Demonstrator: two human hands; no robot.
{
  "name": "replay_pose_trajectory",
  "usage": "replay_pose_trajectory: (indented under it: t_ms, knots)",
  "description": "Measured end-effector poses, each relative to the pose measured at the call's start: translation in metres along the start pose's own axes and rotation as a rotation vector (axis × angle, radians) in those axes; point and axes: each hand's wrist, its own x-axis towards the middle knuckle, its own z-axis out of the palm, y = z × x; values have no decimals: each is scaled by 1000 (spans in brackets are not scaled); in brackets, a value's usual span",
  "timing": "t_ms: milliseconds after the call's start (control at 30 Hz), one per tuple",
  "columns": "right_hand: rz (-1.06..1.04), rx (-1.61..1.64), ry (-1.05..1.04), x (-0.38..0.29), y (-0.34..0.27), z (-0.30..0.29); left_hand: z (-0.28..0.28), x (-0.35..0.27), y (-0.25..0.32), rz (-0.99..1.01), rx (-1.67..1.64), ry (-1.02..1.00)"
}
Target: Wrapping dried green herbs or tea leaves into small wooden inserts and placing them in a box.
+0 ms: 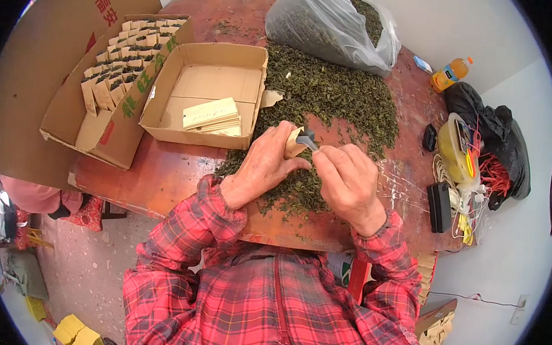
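Observation:
My left hand holds a small brown paper packet upright over the table, its mouth open to the right. My right hand pinches a grey piece at that mouth; whether it is an inner liner or a small scoop I cannot tell. Under both hands spread loose dried tea-like leaves. Left of them stands a shallow cardboard box with a stack of flat paper packets inside. A longer cardboard box further left holds rows of upright packets with dark tops.
A clear plastic bag of leaves lies at the back of the red wooden table. On the right are an orange drink bottle, a black plastic bag, a black case and tangled cables. A large cardboard panel borders the left.

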Motion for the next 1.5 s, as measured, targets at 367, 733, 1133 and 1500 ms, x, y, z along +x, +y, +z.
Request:
replay_pose_trajectory:
  t_ms: [367, 733, 1133, 1500]
  knots:
    - [-27, -66, 106, 1, 8, -7, -1, 2, 0, -77, -22, -23]
    - [49, -2, 136, 0, 8, -3, 0, 2, -3, -90, -32, 10]
    - [523, -1, -26, -11, 45, -10, -4, 2, 1, -121, 20, -30]
    - [577, 110, -230, -19, 60, 30, -4, 3, 9, -188, 28, -80]
